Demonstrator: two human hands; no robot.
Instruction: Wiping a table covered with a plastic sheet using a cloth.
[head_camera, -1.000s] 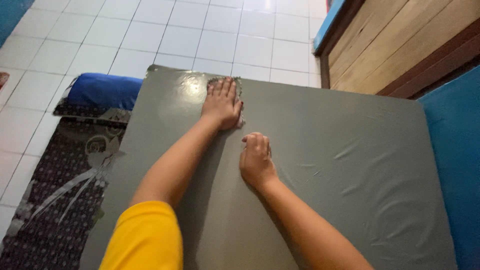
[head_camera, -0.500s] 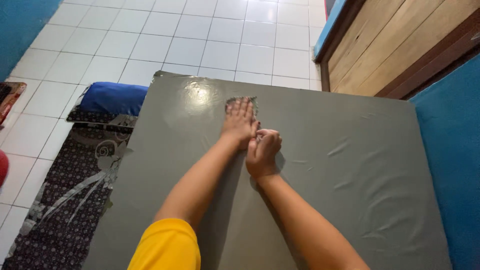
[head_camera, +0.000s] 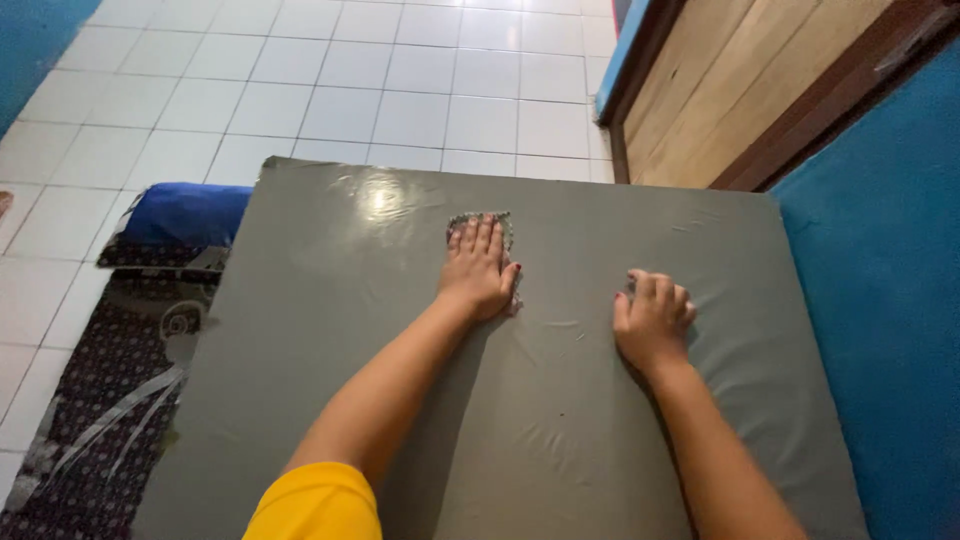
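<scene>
Left hand flat, fingers open, pressing small grey cloth onto grey mattress; right hand loosely curled, empty, resting on mattress; wrinkles remain.

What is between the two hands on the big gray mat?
Only bare gray mat, slightly wrinkled, lies between the left hand, flat on a small cloth, and the right hand, in the head view.

Flat grey glossy sheet-covered surface lies open between and around left hand and right hand, with a blue wall close along its right edge, a wooden panel beyond, a blue rolled cushion at its left.
</scene>
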